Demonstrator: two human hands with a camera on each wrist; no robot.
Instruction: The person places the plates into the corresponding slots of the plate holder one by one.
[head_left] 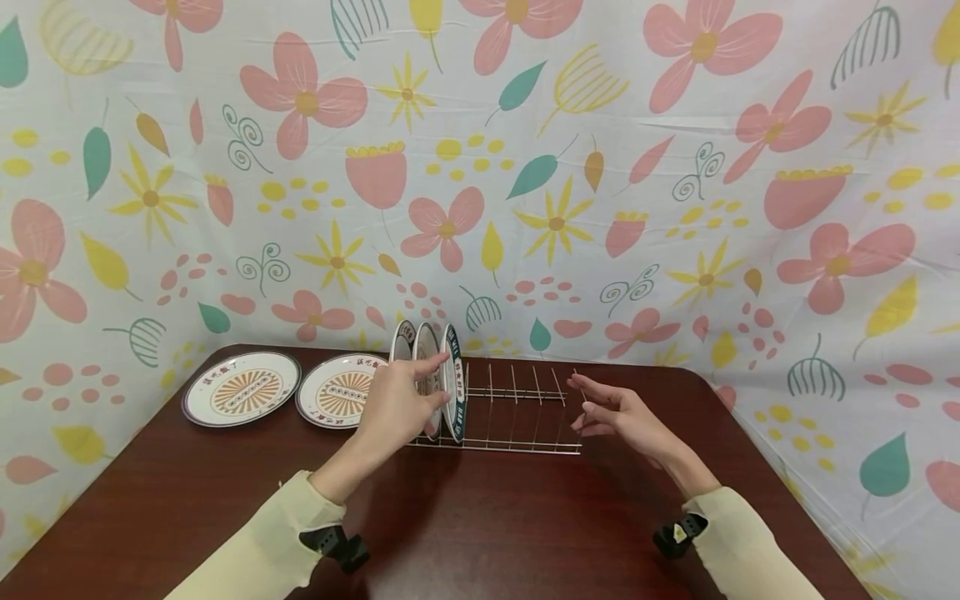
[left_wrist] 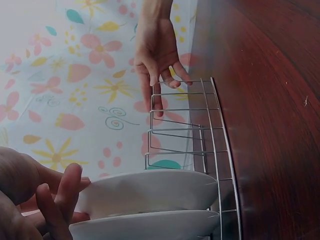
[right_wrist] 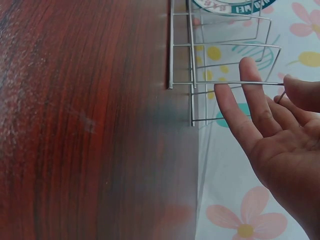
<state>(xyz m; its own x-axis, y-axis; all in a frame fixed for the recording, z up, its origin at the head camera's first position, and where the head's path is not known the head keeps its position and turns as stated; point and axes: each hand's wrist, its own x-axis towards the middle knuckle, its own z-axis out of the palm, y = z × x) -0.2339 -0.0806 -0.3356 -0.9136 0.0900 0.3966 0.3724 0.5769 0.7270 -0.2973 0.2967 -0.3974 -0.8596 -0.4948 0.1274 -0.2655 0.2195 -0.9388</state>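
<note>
Three plates stand on edge at the left end of a wire dish rack (head_left: 517, 446). The rightmost plate (head_left: 456, 392) has a teal rim with lettering; its pale back shows in the left wrist view. My left hand (head_left: 397, 400) holds this plate at its near edge, thumb and a finger at the rim. Close behind it stand the middle plate (head_left: 424, 333) and the leftmost plate (head_left: 402, 333), partly hidden by the hand. At the rack's right end, my right hand (head_left: 618, 417) grips the end wire (right_wrist: 230, 82) between thumb and fingers.
Two patterned plates lie flat on the dark wooden table (head_left: 487, 533) to the left: the outer plate (head_left: 242, 390) and the inner plate (head_left: 337, 392), which the left hand partly overlaps. A floral cloth (head_left: 480, 167) hangs behind the table's back edge.
</note>
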